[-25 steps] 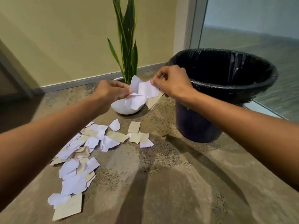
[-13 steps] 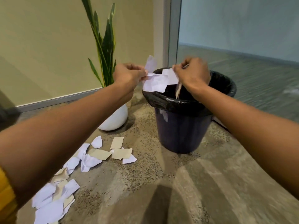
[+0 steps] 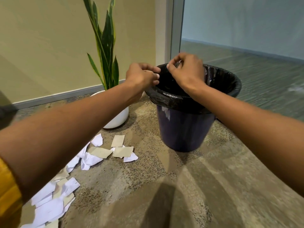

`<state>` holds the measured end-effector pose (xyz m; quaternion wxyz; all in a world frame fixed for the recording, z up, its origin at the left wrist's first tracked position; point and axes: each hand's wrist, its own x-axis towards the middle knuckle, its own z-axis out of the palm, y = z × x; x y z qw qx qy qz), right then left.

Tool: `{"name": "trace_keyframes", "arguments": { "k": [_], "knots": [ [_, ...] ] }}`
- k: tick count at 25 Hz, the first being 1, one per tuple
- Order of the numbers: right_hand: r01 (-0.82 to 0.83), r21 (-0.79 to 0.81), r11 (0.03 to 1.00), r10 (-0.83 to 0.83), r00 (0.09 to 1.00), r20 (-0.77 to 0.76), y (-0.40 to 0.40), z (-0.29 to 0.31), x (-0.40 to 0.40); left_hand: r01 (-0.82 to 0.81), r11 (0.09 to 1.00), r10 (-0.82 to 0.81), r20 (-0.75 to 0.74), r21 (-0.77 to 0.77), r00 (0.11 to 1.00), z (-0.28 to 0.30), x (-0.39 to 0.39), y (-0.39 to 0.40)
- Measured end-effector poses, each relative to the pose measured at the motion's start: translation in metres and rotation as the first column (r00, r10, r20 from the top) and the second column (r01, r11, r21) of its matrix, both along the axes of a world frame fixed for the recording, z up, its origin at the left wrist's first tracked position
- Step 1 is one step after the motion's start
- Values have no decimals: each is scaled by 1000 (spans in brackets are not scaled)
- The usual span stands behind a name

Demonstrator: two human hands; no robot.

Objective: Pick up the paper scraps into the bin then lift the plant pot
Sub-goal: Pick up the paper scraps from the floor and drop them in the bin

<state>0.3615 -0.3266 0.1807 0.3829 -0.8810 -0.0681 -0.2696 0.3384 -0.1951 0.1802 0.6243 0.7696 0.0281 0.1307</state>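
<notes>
Both hands, left (image 3: 141,76) and right (image 3: 186,70), hovered over the dark blue bin (image 3: 185,129) lined with black plastic, fingers curled, grasping nothing; white and tan paper scraps (image 3: 105,152) littered the floor.

wall (image 3: 49,46): plain yellow, grey strip along its bottom | floor (image 3: 205,186): brown and speckled under me | glass panel (image 3: 246,38): on my right, in a grey frame

2 bare forearms, hands without rings or gloves; a mustard-yellow sleeve (image 3: 7,191) covers the left upper arm.
</notes>
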Motion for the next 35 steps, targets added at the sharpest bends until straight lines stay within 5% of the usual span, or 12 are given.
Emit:
{"name": "trace_keyframes", "arguments": {
  "k": [9, 15, 18, 21, 23, 28, 35],
  "knots": [
    [-404, -40, 914, 402, 914, -48, 96, -52, -34, -6, 991, 18, -93, 136, 996, -43, -32, 80],
    [-500, -130, 856, 418, 818, -396, 139, -135, -28, 80, 954, 39, -386, 288, 922, -118, -34, 143],
    [-478, -134, 868, 317, 741, -591, 147, -184, -19, 202, 841, 96, -506, 502, 857, -161, -32, 169],
    [-395, -191, 899, 161, 702, -694, 152, -224, -15, 413, 510, 178, -563, 754, 807, -202, -30, 191],
    [-397, -291, 870, 58, 669, -741, 157, -242, -16, 511, 380, 206, -610, 771, 766, -221, -28, 201],
    [-458, -349, 818, 97, 706, -701, 173, -260, -21, 527, 422, 189, -640, 737, 744, -240, -27, 208],
    [-419, -50, 906, 226, 582, -781, 162, -250, -20, 318, 734, 151, -601, 600, 785, -210, -43, 196]
  ]
}}
